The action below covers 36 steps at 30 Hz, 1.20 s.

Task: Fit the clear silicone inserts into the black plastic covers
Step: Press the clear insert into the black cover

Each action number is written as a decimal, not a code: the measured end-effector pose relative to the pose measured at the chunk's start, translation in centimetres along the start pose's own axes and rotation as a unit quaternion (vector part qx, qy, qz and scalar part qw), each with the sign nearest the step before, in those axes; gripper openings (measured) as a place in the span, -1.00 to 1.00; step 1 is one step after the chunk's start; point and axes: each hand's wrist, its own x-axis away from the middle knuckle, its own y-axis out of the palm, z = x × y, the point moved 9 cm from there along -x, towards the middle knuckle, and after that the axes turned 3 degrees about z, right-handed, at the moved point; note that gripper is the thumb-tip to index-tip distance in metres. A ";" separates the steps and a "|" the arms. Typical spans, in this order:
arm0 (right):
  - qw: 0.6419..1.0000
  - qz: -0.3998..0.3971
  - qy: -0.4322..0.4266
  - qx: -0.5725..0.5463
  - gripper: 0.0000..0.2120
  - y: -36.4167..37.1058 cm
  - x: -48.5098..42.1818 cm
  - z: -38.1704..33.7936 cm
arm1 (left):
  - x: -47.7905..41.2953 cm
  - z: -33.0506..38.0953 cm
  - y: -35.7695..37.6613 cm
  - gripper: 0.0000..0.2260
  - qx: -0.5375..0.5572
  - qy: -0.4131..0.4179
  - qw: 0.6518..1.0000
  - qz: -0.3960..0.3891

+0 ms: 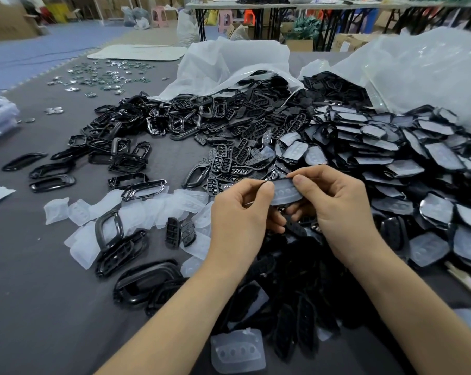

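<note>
Fitting step judged in hand: left hand (239,212) and right hand (334,207) each pinch an end of one insert (284,194), milky-clear with round bumps, held against a cover (281,180) above the surface (39,293); next, its edges likely need pressing home.

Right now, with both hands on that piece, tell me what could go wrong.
1. The left hand and right hand pinch the clear insert at its top edge only; it may seat crooked in the black cover, mostly hidden behind it.
2. The finished pile touches the heap of bare covers; pieces may get mixed.
3. Loose inserts lie under black frames; lifting a frame could drag them.
</note>
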 end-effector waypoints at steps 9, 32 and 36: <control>1.000 0.011 -0.006 0.006 -0.89 -0.3 -0.1 -0.2 | 0.1 0.4 0.3 -0.92 0.030 0.005 0.999 -0.013; 0.996 -0.054 0.041 -0.061 -0.84 0.6 0.0 0.1 | 0.2 1.3 -0.1 -0.84 0.031 0.050 0.998 -0.006; 1.000 -0.029 0.000 0.003 -0.89 0.3 -0.1 -0.4 | 0.1 1.1 0.0 -0.85 0.008 0.049 0.999 -0.011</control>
